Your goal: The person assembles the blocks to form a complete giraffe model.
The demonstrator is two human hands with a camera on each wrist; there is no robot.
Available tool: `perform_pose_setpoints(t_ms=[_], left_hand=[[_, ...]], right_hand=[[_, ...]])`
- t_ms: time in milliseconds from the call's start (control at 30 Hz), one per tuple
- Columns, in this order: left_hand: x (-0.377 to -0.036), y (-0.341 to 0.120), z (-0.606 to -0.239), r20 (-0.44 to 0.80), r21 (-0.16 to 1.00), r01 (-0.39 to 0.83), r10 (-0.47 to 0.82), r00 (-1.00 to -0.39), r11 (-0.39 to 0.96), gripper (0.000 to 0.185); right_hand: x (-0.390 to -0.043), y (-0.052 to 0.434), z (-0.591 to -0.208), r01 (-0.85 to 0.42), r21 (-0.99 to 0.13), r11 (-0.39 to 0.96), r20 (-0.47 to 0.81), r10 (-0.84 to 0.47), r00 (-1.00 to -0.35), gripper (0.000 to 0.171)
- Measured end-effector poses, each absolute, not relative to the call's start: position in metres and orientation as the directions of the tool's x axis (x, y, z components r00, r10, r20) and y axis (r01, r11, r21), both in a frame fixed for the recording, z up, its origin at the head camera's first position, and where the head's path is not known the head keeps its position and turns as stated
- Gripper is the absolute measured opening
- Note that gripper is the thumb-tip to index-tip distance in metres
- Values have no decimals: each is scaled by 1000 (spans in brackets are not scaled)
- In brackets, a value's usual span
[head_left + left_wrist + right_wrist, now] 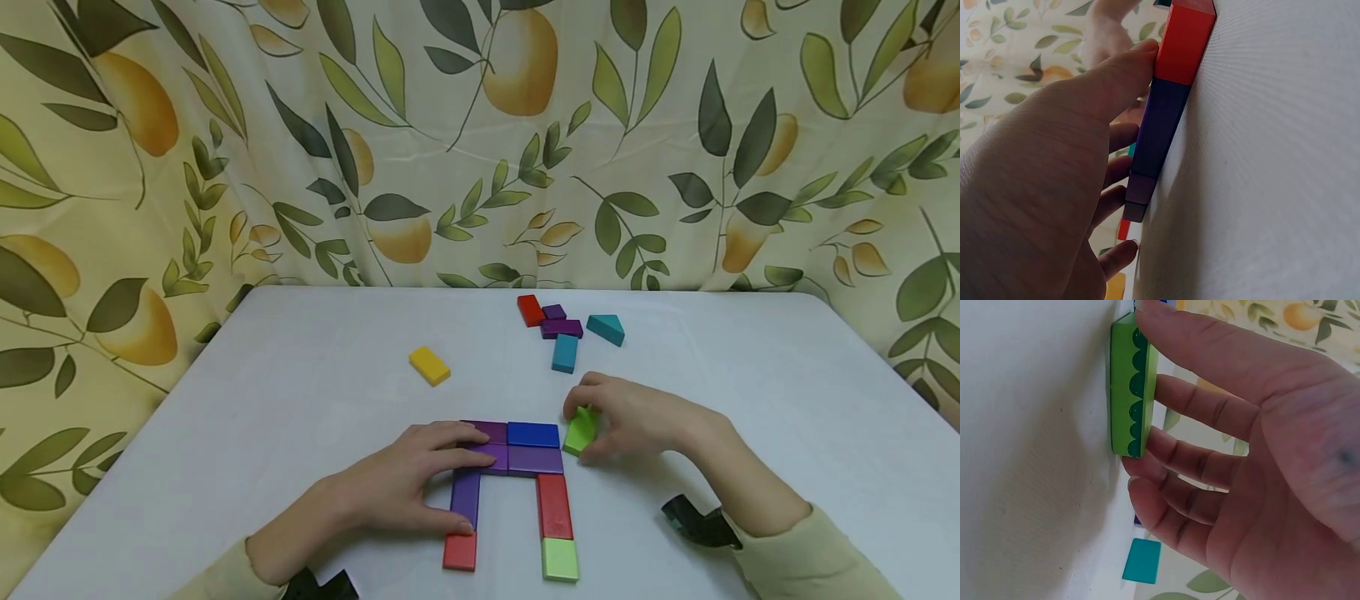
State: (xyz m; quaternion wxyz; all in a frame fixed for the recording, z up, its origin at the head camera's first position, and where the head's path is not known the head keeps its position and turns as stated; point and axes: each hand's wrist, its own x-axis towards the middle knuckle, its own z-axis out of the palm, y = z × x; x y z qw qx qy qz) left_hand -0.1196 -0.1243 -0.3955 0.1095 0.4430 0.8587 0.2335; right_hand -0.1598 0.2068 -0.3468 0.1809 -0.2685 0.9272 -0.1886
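Note:
On the white table several flat blocks lie edge to edge, with a two-row top and two legs pointing toward me. The top has a blue block (533,435) and purple blocks (534,461). A violet block (465,500) and a red block (460,554) form the left leg; another red block (555,507) and a light green block (560,559) form the right. My left hand (405,479) rests on the left part, fingers extended over the top and thumb by the red-violet joint. My right hand (645,417) pinches a green block (1127,394) with a dark scalloped edge, just right of the blue one.
A yellow block (430,366) lies alone at back left. Farther back are a red block (530,310), purple blocks (562,329), a teal block (565,353) and a teal triangular block (606,329). A fruit-patterned cloth (480,167) hangs behind the table (300,392).

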Motion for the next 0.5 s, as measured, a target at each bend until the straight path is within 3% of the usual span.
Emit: perform_pose_setpoints(t_ms=[500], left_hand=[[-120, -124, -397, 13, 497, 707, 810, -586, 503, 68]], right_hand=[[-157, 202, -346, -440, -445, 780, -253, -581, -774, 36]])
